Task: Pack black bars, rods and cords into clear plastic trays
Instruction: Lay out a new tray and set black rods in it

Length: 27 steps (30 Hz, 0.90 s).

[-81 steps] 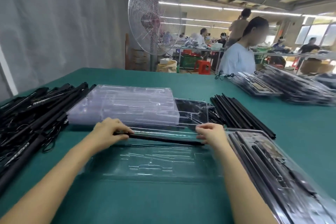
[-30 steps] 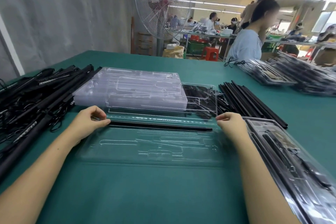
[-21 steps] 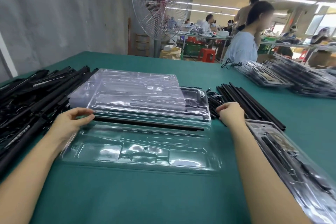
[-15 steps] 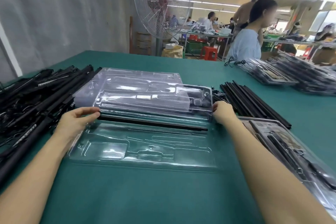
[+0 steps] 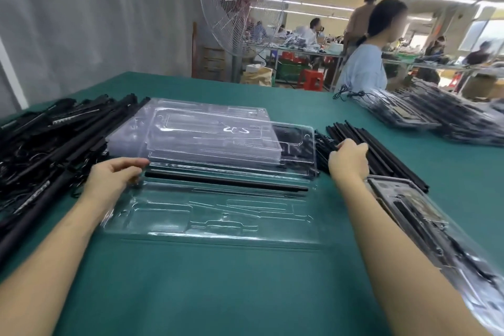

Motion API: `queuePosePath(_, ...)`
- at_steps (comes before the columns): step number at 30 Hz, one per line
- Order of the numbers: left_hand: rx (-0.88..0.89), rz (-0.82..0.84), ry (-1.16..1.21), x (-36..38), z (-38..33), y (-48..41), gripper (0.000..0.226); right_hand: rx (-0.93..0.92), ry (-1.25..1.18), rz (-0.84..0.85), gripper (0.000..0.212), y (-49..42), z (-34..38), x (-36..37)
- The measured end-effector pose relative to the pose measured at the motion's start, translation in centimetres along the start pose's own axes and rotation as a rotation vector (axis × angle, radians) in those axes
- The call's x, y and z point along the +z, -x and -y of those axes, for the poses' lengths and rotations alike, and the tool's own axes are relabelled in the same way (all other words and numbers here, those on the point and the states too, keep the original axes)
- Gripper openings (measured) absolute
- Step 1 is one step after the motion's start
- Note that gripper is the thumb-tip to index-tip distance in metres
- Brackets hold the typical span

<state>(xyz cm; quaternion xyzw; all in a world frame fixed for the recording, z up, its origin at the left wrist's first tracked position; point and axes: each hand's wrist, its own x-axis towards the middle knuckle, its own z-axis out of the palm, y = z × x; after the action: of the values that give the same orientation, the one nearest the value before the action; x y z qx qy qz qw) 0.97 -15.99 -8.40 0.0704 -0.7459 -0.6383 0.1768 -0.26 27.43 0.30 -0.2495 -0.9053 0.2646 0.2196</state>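
Note:
An open clear plastic tray (image 5: 218, 215) lies in front of me on the green table (image 5: 218, 294). One long black bar (image 5: 226, 181) sits in the groove along its far edge. My left hand (image 5: 114, 177) rests at the tray's left end with fingers stretched out beside the bar's tip, holding nothing. My right hand (image 5: 349, 158) is beyond the tray's right end, its fingers curled over the near ends of a pile of black bars (image 5: 387, 150). Behind the tray stands a stack of empty clear trays (image 5: 191, 133).
A heap of black rods and cords (image 5: 41, 144) fills the table's left side. Packed trays (image 5: 425, 229) lie along my right forearm, and more packed trays (image 5: 436, 117) are stacked far right. A standing fan (image 5: 240, 5) and a seated person (image 5: 365, 68) are beyond the table.
My right hand left the bar's right end and moved right and away to the pile of black bars, curling onto them. My left hand let go of the bar and opened.

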Motion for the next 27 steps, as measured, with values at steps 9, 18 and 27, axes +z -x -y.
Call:
queuePosePath(9, 0.058, -0.090, -0.030, 2.3, -1.8, 0.9, 0.036, -0.480, -0.015, 0.880, 0.010, 5.2, 2.8, -3.2)
queuePosePath(18, 0.068, -0.076, -0.079, 2.7, -1.9, 1.4, 0.034, -0.528, 0.220, 0.852, 0.012, 7.2, 3.9, -0.7)
queuePosePath(27, 0.046, -0.089, -0.086, 2.9, -2.1, 1.4, 0.034, -0.527, 0.120, 0.844, 0.018, 7.2, 3.2, -0.5)
